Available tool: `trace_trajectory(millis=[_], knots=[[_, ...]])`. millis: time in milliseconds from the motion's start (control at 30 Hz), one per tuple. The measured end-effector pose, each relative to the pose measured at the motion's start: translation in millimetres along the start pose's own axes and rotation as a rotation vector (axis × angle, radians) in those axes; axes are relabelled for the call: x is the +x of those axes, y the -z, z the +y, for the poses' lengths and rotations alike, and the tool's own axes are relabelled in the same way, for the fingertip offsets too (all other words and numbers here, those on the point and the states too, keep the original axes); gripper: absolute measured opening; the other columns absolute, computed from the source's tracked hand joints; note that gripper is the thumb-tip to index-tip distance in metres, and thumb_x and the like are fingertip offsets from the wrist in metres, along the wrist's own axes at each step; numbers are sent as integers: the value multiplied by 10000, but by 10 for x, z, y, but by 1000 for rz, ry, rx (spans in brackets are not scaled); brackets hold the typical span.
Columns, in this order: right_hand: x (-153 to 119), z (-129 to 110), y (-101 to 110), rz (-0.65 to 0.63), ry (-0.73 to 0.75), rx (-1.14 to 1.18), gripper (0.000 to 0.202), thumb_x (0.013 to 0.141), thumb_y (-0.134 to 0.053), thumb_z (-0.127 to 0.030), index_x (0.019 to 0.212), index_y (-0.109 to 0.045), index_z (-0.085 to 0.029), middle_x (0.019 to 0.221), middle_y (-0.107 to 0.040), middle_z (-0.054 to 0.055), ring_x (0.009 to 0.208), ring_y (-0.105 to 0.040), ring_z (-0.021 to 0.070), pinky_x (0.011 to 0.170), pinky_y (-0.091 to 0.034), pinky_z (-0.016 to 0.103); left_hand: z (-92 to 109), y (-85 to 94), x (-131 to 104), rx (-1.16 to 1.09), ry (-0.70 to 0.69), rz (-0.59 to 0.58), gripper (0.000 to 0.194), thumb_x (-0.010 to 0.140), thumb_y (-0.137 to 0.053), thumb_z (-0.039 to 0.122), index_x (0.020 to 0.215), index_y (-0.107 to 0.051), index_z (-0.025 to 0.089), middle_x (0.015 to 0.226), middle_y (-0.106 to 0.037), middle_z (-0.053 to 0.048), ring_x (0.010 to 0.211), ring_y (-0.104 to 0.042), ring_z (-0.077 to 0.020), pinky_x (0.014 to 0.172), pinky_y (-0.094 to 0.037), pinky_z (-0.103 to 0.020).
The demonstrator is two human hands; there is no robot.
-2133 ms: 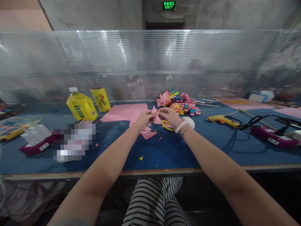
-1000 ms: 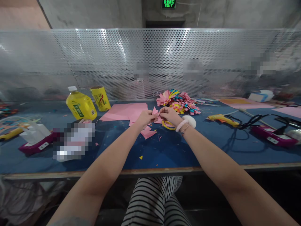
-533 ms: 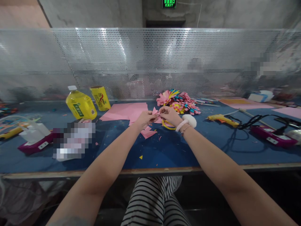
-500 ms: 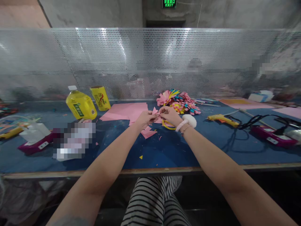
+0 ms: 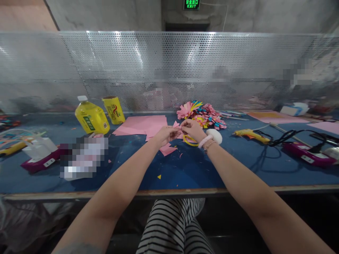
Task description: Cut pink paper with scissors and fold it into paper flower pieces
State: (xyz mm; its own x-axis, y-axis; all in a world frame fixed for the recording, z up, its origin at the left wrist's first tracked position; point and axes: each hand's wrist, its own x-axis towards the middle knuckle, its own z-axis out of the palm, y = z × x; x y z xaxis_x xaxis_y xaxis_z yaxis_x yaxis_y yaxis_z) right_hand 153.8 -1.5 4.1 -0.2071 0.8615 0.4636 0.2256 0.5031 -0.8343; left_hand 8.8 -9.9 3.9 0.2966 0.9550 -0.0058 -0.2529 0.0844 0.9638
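Head view: both your hands meet near the middle of the frame, pinched on a small folded pink paper piece (image 5: 176,124), its pointed end showing above your fingertips. Your left hand (image 5: 168,133) grips it from the left, your right hand (image 5: 192,128) from the right. Compared with the earliest frame, your fingertips sit closer together and slightly farther right, and less of the paper stands above them; the things around you lie unchanged. Just left of your hands, large flat pink paper sheets (image 5: 141,123) cover part of the blue counter (image 5: 190,171). Below your right hand is a yellow ring-shaped handle (image 5: 186,141), partly hidden. Behind it sits a heap of pink, yellow and blue paper flowers (image 5: 202,117); at centre right lies a yellow glue gun (image 5: 250,134).
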Motion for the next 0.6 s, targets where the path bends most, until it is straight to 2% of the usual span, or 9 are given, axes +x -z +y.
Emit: trace_trajectory(millis=[167,300,600], knots=[[17,52,7,4,22,-20,47,611,-532,-186,639,-517,-152,538,-506,-18,474,-467,85,437,-383,204,-2,-2,5,-40,-7,34,75,690,-565,61,625,-600,69,560,-613,-62,493,-546,-65,562,-451,-180],[26,91,18,-5,135,-59,45,638,-520,-192,643,-535,-151,538,-519,-16,487,-470,84,462,-382,205,11,-16,-13,-81,-12,40,61,675,-558,20,647,-599,56,559,-601,-49,523,-557,-60,581,-453,-164],[-25,-19,24,70,293,-254,67,672,-502,-185,637,-545,-148,568,-543,-1,545,-488,98,534,-393,221,12,9,20,-132,-38,16,58,660,-565,16,672,-602,58,569,-597,-34,514,-544,-44,555,-449,-141]])
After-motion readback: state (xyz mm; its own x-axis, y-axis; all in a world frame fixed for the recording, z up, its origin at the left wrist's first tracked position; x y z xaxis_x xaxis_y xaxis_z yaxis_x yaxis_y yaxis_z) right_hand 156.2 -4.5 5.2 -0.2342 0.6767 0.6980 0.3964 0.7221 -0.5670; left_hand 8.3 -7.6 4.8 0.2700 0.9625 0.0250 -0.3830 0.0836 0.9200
